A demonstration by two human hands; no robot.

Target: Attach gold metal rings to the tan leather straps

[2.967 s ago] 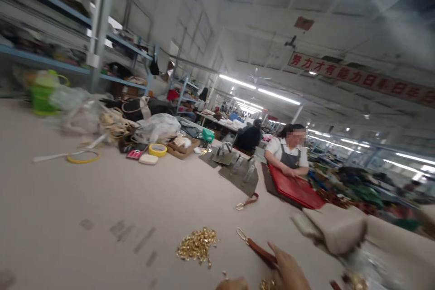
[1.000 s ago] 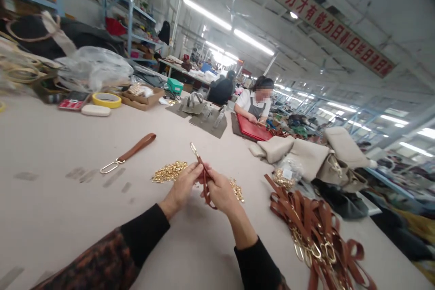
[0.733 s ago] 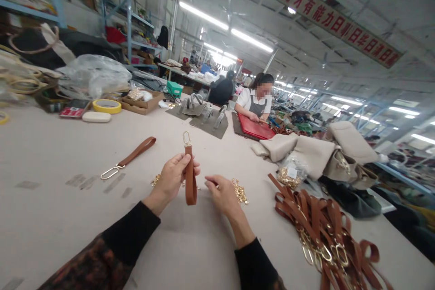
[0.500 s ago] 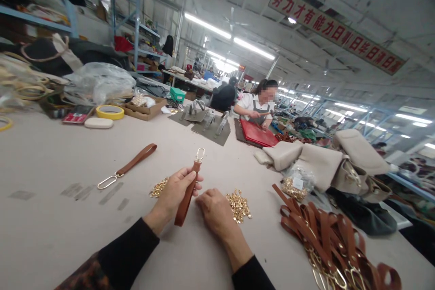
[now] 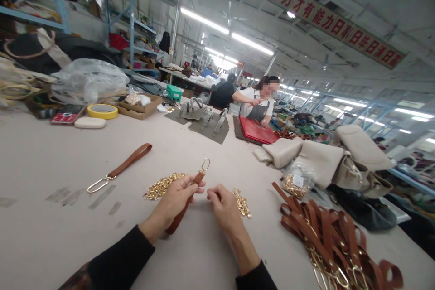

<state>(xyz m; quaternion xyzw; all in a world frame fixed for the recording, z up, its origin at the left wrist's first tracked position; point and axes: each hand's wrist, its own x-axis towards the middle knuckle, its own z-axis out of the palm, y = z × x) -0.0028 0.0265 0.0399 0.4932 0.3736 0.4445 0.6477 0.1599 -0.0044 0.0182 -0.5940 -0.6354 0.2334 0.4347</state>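
Observation:
My left hand (image 5: 176,201) is closed around a brown leather wrist strap (image 5: 183,210), tilted over the table with its gold oval ring (image 5: 205,164) at the upper end. Just right of the strap, my right hand (image 5: 222,206) has its fingers curled together; whatever they may pinch is too small to make out. A heap of small gold rivet-like pieces (image 5: 161,186) lies behind my left hand, and a smaller heap of gold pieces (image 5: 243,204) is beside my right hand. Another brown strap with a gold clasp (image 5: 131,161) rests on the table at left.
A pile of brown straps (image 5: 326,231) lies at right, near beige bags (image 5: 321,163) and a plastic bag of gold pieces (image 5: 295,186). Yellow tape (image 5: 102,112) and an open cardboard box (image 5: 142,109) stand back left. Across the table a person (image 5: 256,104) works over a red piece (image 5: 258,130).
My right hand has lifted and turned, its curled fingers now level with the strap. The left hand and strap have shifted and tilted more, uncovering more of the left gold heap.

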